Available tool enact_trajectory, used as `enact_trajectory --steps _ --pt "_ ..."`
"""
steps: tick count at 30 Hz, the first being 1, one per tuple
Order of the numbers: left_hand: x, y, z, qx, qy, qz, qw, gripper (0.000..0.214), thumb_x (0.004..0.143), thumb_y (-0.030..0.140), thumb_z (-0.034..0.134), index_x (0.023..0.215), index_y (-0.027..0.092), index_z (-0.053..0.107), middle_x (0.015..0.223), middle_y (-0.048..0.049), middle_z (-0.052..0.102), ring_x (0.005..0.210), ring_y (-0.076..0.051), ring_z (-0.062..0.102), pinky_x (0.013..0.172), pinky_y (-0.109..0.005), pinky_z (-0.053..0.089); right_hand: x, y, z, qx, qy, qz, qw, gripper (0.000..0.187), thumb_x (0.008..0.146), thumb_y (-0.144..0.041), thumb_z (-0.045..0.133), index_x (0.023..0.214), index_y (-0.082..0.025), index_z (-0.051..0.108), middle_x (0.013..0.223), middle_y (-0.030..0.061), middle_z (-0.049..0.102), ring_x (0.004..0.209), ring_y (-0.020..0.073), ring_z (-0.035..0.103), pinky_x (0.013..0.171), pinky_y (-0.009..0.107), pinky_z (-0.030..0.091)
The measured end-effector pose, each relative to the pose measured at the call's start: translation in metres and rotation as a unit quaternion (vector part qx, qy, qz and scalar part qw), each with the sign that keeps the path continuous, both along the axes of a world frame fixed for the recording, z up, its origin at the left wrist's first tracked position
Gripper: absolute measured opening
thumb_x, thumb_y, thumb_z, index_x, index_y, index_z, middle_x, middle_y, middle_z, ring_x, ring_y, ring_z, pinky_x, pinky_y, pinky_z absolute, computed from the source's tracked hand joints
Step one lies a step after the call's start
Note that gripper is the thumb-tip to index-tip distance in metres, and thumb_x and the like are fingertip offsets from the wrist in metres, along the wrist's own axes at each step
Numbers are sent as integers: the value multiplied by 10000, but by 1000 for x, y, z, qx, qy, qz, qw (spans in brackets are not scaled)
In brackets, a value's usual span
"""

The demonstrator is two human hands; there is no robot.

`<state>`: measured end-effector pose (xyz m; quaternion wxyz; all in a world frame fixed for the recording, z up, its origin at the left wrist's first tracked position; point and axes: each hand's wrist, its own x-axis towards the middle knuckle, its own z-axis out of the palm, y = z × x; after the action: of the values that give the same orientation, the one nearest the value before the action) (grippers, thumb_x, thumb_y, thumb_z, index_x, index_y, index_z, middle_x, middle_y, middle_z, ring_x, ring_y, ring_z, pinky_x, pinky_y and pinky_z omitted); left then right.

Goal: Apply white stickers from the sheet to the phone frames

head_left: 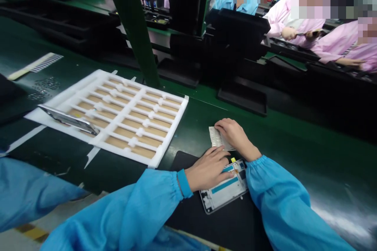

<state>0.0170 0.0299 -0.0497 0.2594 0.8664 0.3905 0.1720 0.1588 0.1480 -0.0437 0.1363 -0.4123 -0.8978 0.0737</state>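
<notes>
A white phone frame (225,192) with blue strips lies on a black mat (235,223) at the near edge of the green belt. My left hand (207,170) rests flat on its upper left part, fingers stretched out. My right hand (235,135) lies just beyond it, fingers curled down onto a small white sheet of tiny parts (216,138). Both arms wear blue sleeves.
A white foam tray (112,113) with slotted rows lies to the left on the belt, a phone frame (69,119) resting across its near left corner. A green post (132,23) and black fixtures stand behind. People in pink and blue coats work at the far side.
</notes>
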Motion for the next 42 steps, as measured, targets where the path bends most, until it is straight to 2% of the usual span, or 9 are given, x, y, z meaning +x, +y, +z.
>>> enact_trajectory --steps 10,16,20,25,29,31,33,38,42 --pt "0 -1 5 -13 -8 0 1000 328 984 445 489 1070 152 609 1370 -122 553 1412 -287 372 1177 -463 298 9 5 -2 -1 -50 23 998 156 959 -141 461 885 -180 592 873 80 606 836 234 527 763 342 359" --pt "0 0 7 -26 -6 -2 1000 315 993 426 479 1063 145 604 1360 -138 543 1395 -280 386 1175 -497 271 11 1 -21 -33 71 -74 994 156 963 -211 417 875 -189 544 940 103 584 877 246 517 812 373 389" --pt "0 1 8 -14 -14 -5 1000 293 988 423 492 1030 158 610 1326 -131 561 1347 -260 439 1153 -471 307 8 3 -23 -67 210 -148 964 183 956 -290 394 839 -200 503 900 89 582 874 227 549 828 384 434" --pt "0 -1 7 -15 -11 -6 1000 307 990 436 481 1033 162 613 1402 -128 511 1416 -277 353 1160 -487 293 9 0 -7 -144 383 -192 892 289 955 -466 379 889 -204 481 812 48 621 732 161 615 714 324 520" --pt "-3 -3 16 -14 -29 2 999 304 973 446 516 1005 166 630 1465 -127 458 1400 -296 382 1131 -457 337 22 -30 20 -197 449 -184 852 330 867 -523 579 868 -194 543 718 18 632 662 147 625 674 310 544" --pt "-7 -4 28 -37 -33 -13 999 263 976 419 527 1001 181 635 1254 -92 626 1185 -239 591 951 -336 476 32 -54 38 -209 464 -182 841 291 843 -472 648 862 -191 572 726 21 651 672 152 639 673 307 550" --pt "-12 -7 44 -61 -12 -22 998 237 986 407 517 979 203 639 934 -18 704 876 -184 683 693 -251 480 43 -81 55 -209 475 -179 836 234 841 -407 680 874 -195 589 772 25 672 699 155 655 678 297 555" --pt "-15 -19 72 19 84 -31 996 139 971 317 563 1009 219 655 833 2 710 754 -199 683 599 -267 409 60 -139 83 -217 411 -153 872 90 922 -304 606 946 -223 575 830 16 676 764 158 669 691 272 544" --pt "-8 -35 70 88 122 -36 988 107 963 200 551 954 195 658 831 -18 707 753 -224 679 647 -324 453 63 -166 86 -248 263 -115 925 25 977 -249 512 982 -264 532 906 -2 656 846 159 649 702 270 504"
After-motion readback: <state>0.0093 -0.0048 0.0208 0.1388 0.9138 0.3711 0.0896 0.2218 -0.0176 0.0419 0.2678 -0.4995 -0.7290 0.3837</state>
